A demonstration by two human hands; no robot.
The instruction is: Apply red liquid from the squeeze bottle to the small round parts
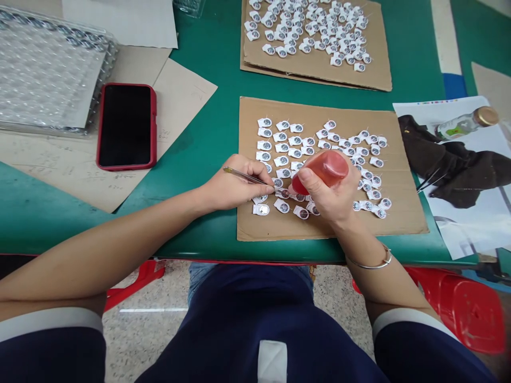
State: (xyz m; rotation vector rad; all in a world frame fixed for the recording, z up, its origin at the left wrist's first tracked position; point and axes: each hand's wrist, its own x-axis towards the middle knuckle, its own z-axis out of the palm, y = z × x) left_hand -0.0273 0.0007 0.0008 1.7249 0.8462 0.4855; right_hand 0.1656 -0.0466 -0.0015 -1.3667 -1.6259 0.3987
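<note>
My left hand (241, 183) is closed in a pinch around slim metal tweezers (243, 175), whose tip points right at the small white tags. My right hand (337, 191) is wrapped around a red squeeze bottle (322, 171), tilted with its lower end toward the tweezers' tip. Both hands are over a brown cardboard sheet (271, 227). Rows of small white tags with round dark prints lie on it, among them a tag (281, 206) just below the tweezers' tip. My right hand and the bottle hide some of the tags.
Behind lies another cardboard sheet (255, 59) covered with similar tags. A red-cased phone (126, 126) and a clear plastic tray (40, 74) are on the left. At right, a dark cloth (459, 165), more tweezers (433, 181) and a small glass jar (465, 123) rest on printed paper.
</note>
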